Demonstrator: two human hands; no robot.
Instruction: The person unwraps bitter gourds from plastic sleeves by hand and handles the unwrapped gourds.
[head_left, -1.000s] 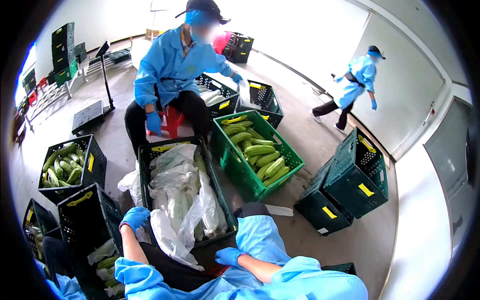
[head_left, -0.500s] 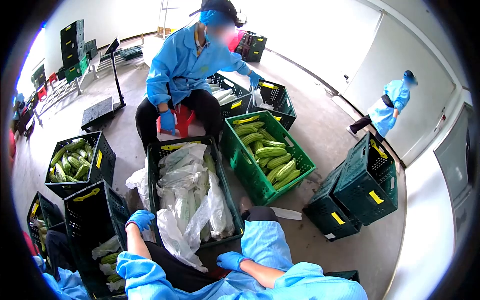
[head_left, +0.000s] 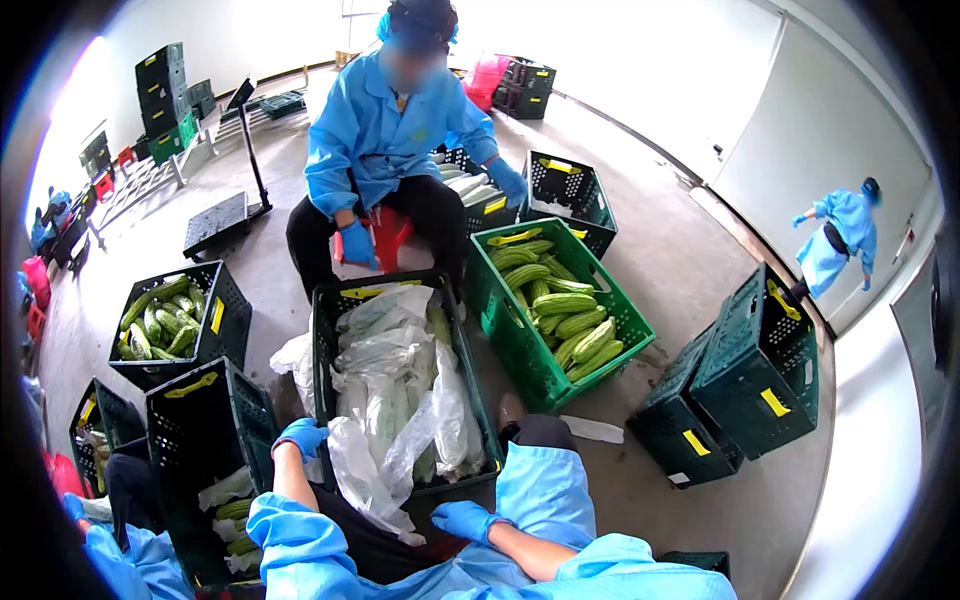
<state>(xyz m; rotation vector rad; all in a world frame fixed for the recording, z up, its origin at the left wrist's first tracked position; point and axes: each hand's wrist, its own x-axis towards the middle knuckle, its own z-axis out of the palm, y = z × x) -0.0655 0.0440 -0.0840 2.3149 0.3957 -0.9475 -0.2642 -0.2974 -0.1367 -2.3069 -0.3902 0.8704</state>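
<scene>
Centrally, one dark crate (head_left: 478, 385) of bagged gourds (head_left: 385, 400) is noted beside one green crate (head_left: 507, 338); left hand (head_left: 302, 438) and right hand (head_left: 463, 520) are loosely curled.

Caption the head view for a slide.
Bagged vegetables in a dark crate, gloved left hand beside it, right hand near the lap, coworker seated opposite.

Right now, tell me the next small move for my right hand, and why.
Probably reach the right hand to the loose plastic and fold it up into the middle crate: it hangs over the near rim, and the hand lies close to its lower end.
</scene>
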